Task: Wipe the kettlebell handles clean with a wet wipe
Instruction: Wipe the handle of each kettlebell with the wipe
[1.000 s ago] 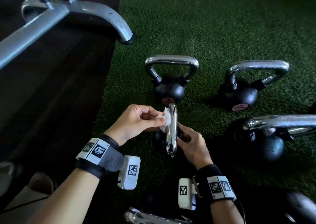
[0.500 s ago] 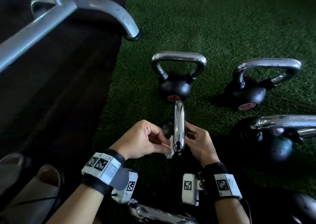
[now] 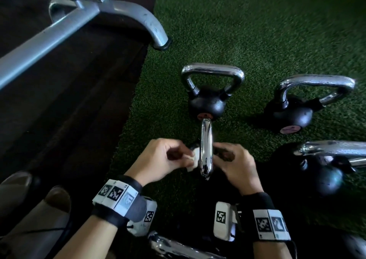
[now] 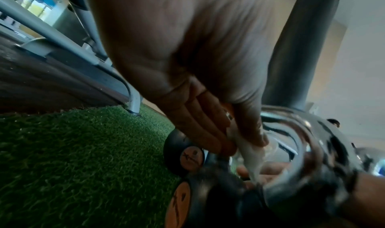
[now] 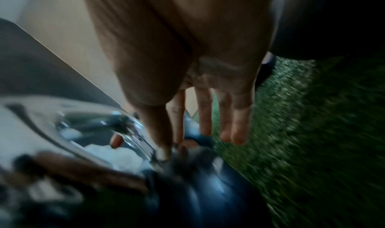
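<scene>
Left hand (image 3: 158, 160) pinching wipe (image 3: 195, 155), handle (image 3: 206, 147) between hands

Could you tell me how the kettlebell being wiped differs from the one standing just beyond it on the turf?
The wiped kettlebell shows its chrome handle edge-on to the head camera; the far kettlebell shows its handle broadside as an open loop. The wiped kettlebell has the left hand pressing a wet wipe to its handle and the right hand beside it; the far kettlebell stands untouched. Both have chrome handles and black bodies on the green turf.
</scene>
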Motion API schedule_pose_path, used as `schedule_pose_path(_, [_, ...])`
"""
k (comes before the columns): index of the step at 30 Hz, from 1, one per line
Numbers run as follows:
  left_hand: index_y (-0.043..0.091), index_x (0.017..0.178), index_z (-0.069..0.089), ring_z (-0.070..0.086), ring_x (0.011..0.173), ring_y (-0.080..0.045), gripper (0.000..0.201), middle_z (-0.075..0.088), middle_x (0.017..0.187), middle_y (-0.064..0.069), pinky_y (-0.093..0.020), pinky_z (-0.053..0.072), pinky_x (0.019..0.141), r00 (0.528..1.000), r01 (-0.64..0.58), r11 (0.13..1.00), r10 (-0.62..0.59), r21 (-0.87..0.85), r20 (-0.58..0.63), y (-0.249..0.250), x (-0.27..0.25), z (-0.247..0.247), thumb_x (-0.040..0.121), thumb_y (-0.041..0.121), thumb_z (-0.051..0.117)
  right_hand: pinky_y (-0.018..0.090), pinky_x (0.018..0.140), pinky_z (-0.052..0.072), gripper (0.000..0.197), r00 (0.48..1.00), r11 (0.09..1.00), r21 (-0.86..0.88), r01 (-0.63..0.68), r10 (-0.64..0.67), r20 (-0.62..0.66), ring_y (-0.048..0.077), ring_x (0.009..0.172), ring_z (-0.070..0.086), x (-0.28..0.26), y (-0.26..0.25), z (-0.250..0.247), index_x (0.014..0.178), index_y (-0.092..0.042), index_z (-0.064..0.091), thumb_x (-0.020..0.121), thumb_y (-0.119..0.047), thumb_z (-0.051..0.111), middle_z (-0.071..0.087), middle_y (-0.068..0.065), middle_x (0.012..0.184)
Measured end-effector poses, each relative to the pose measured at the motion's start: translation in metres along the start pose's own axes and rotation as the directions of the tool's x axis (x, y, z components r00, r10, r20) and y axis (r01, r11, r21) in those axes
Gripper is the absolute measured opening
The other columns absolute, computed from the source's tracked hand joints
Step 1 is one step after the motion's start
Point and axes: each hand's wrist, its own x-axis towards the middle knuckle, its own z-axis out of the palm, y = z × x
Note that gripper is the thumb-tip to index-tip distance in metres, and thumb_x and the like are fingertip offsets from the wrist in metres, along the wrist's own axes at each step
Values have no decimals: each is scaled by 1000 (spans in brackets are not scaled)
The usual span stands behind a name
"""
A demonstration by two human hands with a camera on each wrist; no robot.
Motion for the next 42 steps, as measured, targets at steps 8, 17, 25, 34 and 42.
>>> schedule_pose_path(8, [15,91,78,73,84,-9,19,79,90,1,-19,57,76,977,-112,933,40,-341,-211,37,11,-23,75,24,82,19,77,58,41,948,892,323,316,-312,-68,14,80,72,-25,-85,-37,115,-24,79,75,-21,89,74,-12,111])
schedule_pose_path(17, [9,92,71,71,74,-10,27,76,76,-5,-19,57,72,963,-145,874,17,-464,-269,45,15,-7,72,23,81,39,83,63,35,956,849,445,284,-283,-71,15,84,78,-28,-93,-26,110,-22,80,78,-14,90,81,-3,94])
schedule_pose_path(25, [12,110,64,73,92,-17,19,78,99,-6,-31,59,81,977,61,924,-132,-377,-165,24,22,-13,100,28,61,24,68,57,21,945,871,405,276,-170,-278,10,69,73,-20,-87,-26,91,-22,78,78,-8,86,78,-4,80])
schedule_pose_path(34, [11,163,-5,-10,159,-21,147,-5,172,-3,-40,2,130,976,-110,879,9,464,216,-60,18,68,62,91,65,35,84,63,12,986,988,155,-10,35,-163,-2,75,74,21,-28,-10,86,-30,81,77,-25,86,78,-16,77])
schedule_pose_path(42, [10,153,36,50,129,-17,99,49,143,-3,-22,44,105,984,-92,895,150,436,-100,-32,23,79,74,53,78,35,93,60,27,980,977,207,58,-17,-196,1,92,74,38,-32,8,110,-25,81,85,-17,81,80,-11,98])
